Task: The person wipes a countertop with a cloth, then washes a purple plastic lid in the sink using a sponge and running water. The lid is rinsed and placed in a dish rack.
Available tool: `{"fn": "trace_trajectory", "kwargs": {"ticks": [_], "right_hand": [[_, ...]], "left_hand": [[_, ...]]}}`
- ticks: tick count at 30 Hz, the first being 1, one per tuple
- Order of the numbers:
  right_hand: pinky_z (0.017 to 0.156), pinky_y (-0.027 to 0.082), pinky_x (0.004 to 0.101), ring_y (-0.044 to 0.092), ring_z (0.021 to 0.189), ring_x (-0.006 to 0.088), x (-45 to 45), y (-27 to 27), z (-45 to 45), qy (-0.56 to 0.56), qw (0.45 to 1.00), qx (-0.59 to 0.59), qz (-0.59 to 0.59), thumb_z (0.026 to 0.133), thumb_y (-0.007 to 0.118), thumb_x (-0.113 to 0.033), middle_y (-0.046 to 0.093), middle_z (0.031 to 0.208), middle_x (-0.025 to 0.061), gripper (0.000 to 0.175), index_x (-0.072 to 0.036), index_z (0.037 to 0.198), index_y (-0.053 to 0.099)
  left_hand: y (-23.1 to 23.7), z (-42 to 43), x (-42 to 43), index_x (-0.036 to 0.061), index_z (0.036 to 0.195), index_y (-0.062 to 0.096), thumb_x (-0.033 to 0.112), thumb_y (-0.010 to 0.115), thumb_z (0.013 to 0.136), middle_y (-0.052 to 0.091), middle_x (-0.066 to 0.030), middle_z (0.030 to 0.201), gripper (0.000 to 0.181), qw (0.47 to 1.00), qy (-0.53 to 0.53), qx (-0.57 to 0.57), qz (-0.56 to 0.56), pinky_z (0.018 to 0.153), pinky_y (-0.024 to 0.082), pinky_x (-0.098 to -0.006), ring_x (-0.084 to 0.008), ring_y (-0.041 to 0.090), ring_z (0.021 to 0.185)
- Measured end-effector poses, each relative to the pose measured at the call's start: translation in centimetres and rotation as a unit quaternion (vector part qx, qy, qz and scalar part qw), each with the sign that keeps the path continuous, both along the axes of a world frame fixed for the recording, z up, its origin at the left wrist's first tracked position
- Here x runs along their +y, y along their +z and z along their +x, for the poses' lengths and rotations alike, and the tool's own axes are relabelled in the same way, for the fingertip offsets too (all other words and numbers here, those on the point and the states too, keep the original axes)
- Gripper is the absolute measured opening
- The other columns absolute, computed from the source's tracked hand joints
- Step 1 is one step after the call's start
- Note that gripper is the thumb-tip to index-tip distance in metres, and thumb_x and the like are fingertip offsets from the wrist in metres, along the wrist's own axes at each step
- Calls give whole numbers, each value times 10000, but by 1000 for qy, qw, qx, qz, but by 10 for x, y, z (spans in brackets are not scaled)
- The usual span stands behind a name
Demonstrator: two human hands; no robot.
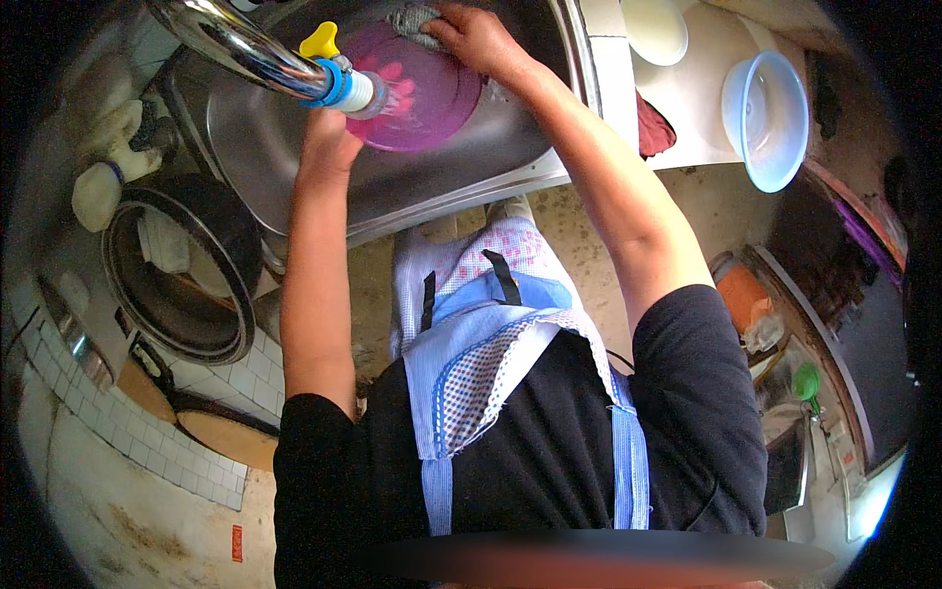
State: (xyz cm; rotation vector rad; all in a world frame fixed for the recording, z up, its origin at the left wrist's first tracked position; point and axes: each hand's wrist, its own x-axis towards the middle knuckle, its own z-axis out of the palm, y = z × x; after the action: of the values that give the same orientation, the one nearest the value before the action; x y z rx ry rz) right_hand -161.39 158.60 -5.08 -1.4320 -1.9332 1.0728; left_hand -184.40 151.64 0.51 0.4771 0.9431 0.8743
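A translucent purple plastic basin (441,118) is tilted in the stainless steel sink (257,169), below a chrome faucet (243,51) with a white and blue nozzle and a yellow lever. Water runs from the nozzle onto the basin. My left hand (335,140) is at the basin's near left side; its fingers show pink through the plastic as it holds the basin. At the basin's far right edge, my right hand (467,37) presses a grey scrubbing pad or cloth (416,23) against it.
Right of the sink, a counter bears a light blue basin (773,121), a pale bowl (656,29) and a dark red cloth (653,127). A large dark round pot (239,294) stands at the left, near a white jug (97,196).
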Motion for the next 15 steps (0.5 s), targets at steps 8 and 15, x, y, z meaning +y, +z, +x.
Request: {"fn": "trace_trajectory", "kwargs": {"ticks": [8,15], "right_hand": [[709,476,353,566,761,157,-70,2,-40,-334,920,173,-108,962,543,-198,656,822,145,253,42,961,621],[955,435,331,522,1113,181,-133,27,-98,-431,756,439,-222,925,539,-66,585,1206,95,472,-24,1373,399]], "left_hand": [[-8,35,-13,63,1238,522,388,589,932,513,-280,1341,451,962,264,-13,-63,1008,412,-677,-530,506,1205],[-37,52,-22,95,1244,512,321,610,936,533,-201,1293,394,932,358,-59,-6,998,449,-626,-440,554,1151]]}}
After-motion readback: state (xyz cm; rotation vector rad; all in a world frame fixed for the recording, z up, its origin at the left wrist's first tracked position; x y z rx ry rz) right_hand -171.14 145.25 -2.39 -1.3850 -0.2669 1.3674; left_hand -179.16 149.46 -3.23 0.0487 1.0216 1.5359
